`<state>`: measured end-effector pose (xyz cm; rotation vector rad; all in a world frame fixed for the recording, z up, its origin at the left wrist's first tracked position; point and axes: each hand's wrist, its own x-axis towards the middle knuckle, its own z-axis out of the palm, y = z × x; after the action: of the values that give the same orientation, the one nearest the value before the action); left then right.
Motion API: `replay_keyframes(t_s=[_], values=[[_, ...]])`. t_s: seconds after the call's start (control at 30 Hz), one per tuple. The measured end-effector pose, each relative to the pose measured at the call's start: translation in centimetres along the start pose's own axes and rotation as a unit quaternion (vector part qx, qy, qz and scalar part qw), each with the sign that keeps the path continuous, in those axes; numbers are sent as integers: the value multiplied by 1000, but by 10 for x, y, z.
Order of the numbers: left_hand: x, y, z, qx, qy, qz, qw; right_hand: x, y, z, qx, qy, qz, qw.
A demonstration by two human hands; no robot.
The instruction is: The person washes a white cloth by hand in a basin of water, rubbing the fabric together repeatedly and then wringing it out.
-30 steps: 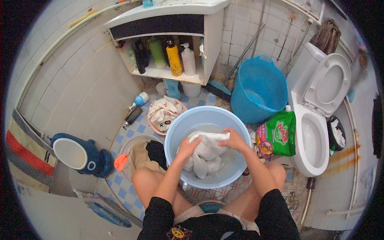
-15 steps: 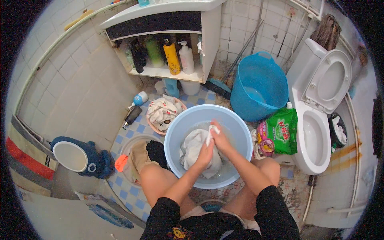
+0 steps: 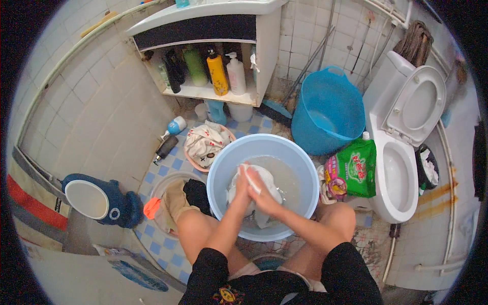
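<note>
A light-blue basin (image 3: 300,216) of cloudy water sits between my knees, with a wet white cloth (image 3: 270,179) bunched in it. My left hand (image 3: 241,184) and my right hand (image 3: 261,195) are pressed together over the left half of the basin. Part of the cloth is gripped between the palms, and a strip of white shows between the fingers. More of it lies below my hands in the water. What kind of garment it is, I cannot make out.
Clothes fill a pink basin (image 3: 231,133) and lie in another basin (image 3: 165,183) at left. A green detergent pouch (image 3: 362,170) and a tall blue tub (image 3: 325,114) stand at right by the toilet (image 3: 396,203). Bottles line the cabinet shelf (image 3: 203,90).
My joined hands have moved left within the basin, still holding the white cloth. More water now shows on the right side. The view has shifted slightly.
</note>
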<state>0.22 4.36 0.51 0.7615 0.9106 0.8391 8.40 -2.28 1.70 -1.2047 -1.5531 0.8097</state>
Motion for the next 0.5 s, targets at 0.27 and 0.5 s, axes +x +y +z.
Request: replay_keyframes(t_s=[0.27,0.5], values=[[-26,-28,28,45,-40,52,997,21,18,-35,188,79,121,971],[-22,0,29,-125,29,-9,992,6,7,-16,3,13,30,999]])
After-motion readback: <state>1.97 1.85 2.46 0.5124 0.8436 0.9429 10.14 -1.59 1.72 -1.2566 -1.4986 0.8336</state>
